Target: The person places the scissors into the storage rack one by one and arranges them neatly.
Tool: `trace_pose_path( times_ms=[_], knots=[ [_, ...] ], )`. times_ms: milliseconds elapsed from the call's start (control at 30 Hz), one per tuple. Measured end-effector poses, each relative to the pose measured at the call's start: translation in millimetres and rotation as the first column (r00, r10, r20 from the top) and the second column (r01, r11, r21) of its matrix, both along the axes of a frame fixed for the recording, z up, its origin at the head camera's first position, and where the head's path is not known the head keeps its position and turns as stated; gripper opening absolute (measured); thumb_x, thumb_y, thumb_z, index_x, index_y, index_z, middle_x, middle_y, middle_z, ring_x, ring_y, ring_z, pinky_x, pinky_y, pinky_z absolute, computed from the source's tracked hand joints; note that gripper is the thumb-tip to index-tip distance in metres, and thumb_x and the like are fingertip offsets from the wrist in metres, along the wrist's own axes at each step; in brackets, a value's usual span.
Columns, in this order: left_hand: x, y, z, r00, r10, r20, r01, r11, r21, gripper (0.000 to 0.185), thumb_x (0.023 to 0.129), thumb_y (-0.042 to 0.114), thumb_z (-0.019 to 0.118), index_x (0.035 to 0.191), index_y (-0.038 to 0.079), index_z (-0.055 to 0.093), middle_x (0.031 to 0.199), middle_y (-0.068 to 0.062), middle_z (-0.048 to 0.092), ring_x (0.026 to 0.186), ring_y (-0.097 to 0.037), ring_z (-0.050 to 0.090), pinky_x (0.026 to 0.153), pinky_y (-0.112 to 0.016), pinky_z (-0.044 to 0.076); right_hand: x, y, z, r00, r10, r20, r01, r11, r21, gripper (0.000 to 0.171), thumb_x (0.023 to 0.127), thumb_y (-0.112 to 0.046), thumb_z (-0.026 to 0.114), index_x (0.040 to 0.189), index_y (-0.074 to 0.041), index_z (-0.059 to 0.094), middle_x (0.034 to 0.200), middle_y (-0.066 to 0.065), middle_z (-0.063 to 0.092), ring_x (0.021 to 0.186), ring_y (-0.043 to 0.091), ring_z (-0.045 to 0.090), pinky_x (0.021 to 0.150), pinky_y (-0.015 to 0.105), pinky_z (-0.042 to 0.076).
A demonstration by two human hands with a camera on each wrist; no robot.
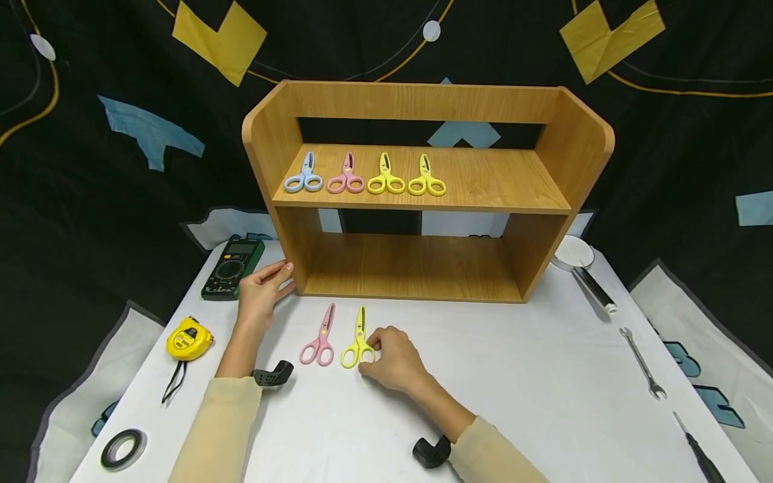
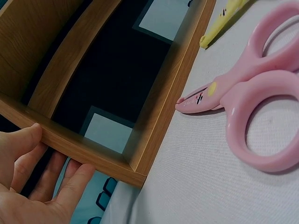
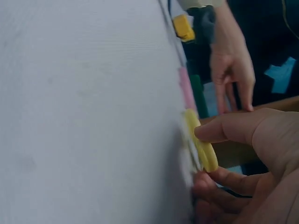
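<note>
My right hand [image 1: 395, 360] pinches a handle loop of the yellow scissors [image 1: 360, 332], whose blades point toward the shelf. In the right wrist view the thumb lies on the yellow handle [image 3: 205, 151], with fingertips at its other side. Just left of them, pink scissors [image 1: 320, 339] lie on the white table. My left hand [image 1: 261, 295] touches the left side panel of a wooden shelf [image 1: 417, 268], thumb and fingertips at its lower outer edge [image 2: 93, 158]. On the upper board lie blue scissors [image 1: 304, 174], pink scissors [image 1: 347, 176], yellow scissors [image 1: 385, 176] and more yellow scissors [image 1: 426, 178].
Left on the table are a multimeter [image 1: 233, 268], a yellow tape measure [image 1: 188, 339] and a roll of black tape [image 1: 123, 449]. On the right lie a magnifying glass [image 1: 574, 253] with a black handle, a wrench [image 1: 643, 362] and a screwdriver [image 1: 700, 453]. Black cloth hangs behind.
</note>
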State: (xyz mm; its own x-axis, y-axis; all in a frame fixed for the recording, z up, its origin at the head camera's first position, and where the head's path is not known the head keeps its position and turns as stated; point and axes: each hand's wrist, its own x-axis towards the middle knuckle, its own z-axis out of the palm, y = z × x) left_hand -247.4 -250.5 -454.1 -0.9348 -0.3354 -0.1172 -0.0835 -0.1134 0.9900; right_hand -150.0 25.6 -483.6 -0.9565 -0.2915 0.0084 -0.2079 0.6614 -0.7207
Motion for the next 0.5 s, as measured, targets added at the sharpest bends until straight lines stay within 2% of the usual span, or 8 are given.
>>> trace_pose_path(
  times_ms=[200, 300, 367, 500],
  knots=[
    [0.3, 2, 0.6, 1.0, 0.001, 0.004, -0.001, 1.0, 0.021, 0.052, 0.091, 0.025, 0.08, 0.136, 0.004, 0.066, 0.119, 0.001, 0.071, 0.112, -0.014, 0.069, 0.101, -0.038, 0.058, -0.9, 21, 15.9, 0.994, 0.036, 0.101, -0.02, 0.987, -0.16, 0.035, 0.08, -0.007, 0.081, 0.111, 0.002, 0.069, 0.079, 0.001, 0.073, 0.064, 0.01, 0.064, 0.055, 0.023, 0.055],
    [0.4, 1, 0.9, 1.0, 0.0, 0.001, 0.0, 1.0, 0.021, 0.051, 0.092, 0.025, 0.079, 0.136, 0.003, 0.066, 0.119, 0.001, 0.07, 0.112, -0.014, 0.069, 0.101, -0.039, 0.058, 2.5, 37, 31.8, 0.99, 0.061, 0.129, -0.031, 0.975, -0.219, 0.036, 0.082, -0.007, 0.08, 0.115, 0.003, 0.07, 0.081, 0.001, 0.074, 0.065, 0.01, 0.066, 0.055, 0.024, 0.055],
    [0.3, 1, 1.2, 1.0, 0.001, 0.002, -0.001, 1.0, 0.021, 0.051, 0.092, 0.025, 0.079, 0.136, 0.003, 0.066, 0.119, 0.001, 0.071, 0.111, -0.014, 0.069, 0.101, -0.038, 0.058, 7.5, 50, 47.9, 0.99, 0.072, 0.118, -0.041, 0.968, -0.248, 0.036, 0.083, -0.008, 0.081, 0.117, 0.001, 0.07, 0.083, 0.001, 0.075, 0.069, 0.011, 0.066, 0.058, 0.024, 0.056],
    [0.3, 1, 0.8, 1.0, 0.004, 0.003, -0.005, 1.0, 0.027, 0.05, 0.092, 0.024, 0.079, 0.136, 0.003, 0.066, 0.117, 0.002, 0.071, 0.11, -0.013, 0.07, 0.101, -0.039, 0.058, 19.8, 79, 93.9, 0.994, 0.087, 0.063, -0.064, 0.953, -0.297, 0.037, 0.087, -0.008, 0.081, 0.122, -0.004, 0.07, 0.086, 0.001, 0.074, 0.074, 0.015, 0.067, 0.063, 0.023, 0.057]
  ],
)
